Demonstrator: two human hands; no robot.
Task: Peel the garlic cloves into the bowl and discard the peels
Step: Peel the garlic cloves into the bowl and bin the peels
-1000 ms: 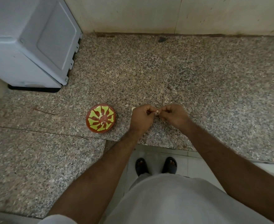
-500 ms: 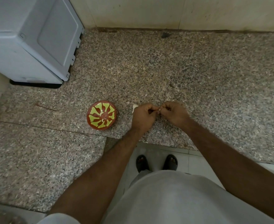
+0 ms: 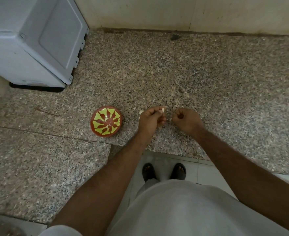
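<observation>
Over the near edge of the speckled granite counter [image 3: 208,79], both hands work just apart from each other. Left hand [image 3: 151,119]: fingers curled, thumb and forefinger pinching a pale garlic clove [image 3: 162,109] at the fingertips; clove looks whitish and smooth, too small to tell how much skin remains. Right hand [image 3: 186,119]: fingers curled into a loose fist, with a tiny pale fleck [image 3: 170,119] at its fingertips facing the left hand; cannot tell for sure whether it is a peel, or whether it is pinched or merely lying on the stone beneath. Second pale clove [image 3: 141,112] lies on the counter, peeking out just behind the left hand on the bowl side. Small round bowl [image 3: 106,121] stands on the counter to the left of the left hand, near but not touching: reddish-brown with yellow-green petal-like shapes radiating from the centre. Inside it, a few pale pieces sit among the pattern, apparently garlic, one toward the middle and one lower down. Bits of light debris dot the stone beyond the hands. Further out, a grey-white appliance [image 3: 33,41] occupies the far left corner against the tiled wall [image 3: 174,12]. A thin reddish stick [image 3: 46,112] lies on the counter left of the bowl. Below the counter edge, two dark sandals [image 3: 164,171] on pale floor tile.
</observation>
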